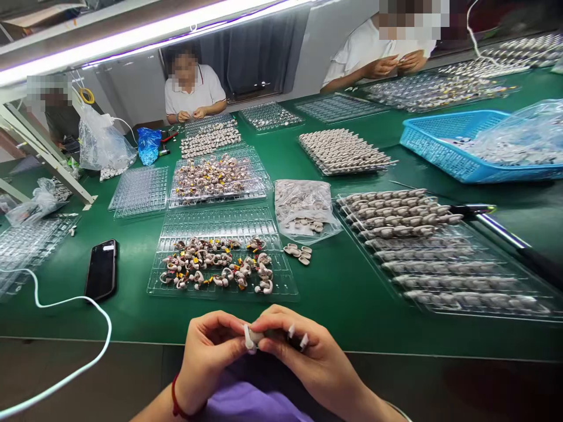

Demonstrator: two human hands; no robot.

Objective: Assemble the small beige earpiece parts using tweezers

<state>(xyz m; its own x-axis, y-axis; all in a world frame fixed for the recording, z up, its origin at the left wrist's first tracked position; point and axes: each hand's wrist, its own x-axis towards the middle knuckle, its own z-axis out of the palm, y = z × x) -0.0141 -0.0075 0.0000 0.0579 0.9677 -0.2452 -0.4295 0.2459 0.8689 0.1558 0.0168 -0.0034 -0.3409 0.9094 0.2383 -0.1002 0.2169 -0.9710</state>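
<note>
My left hand and my right hand meet at the table's front edge. Both pinch a small beige earbud part between thumb and fingers. Two pale tips show among the curled fingers of my right hand; whether they are nails or small parts I cannot tell. Straight ahead, a clear plastic tray bears many curved earbud pieces with orange flex strips. A few loose beige shells lie right of it, by a clear bag of similar shells.
A phone and a white cable are at left. Trays of beige parts and a black-handled tool lie at right, below a blue basket. Co-workers sit across the green table, under a lamp.
</note>
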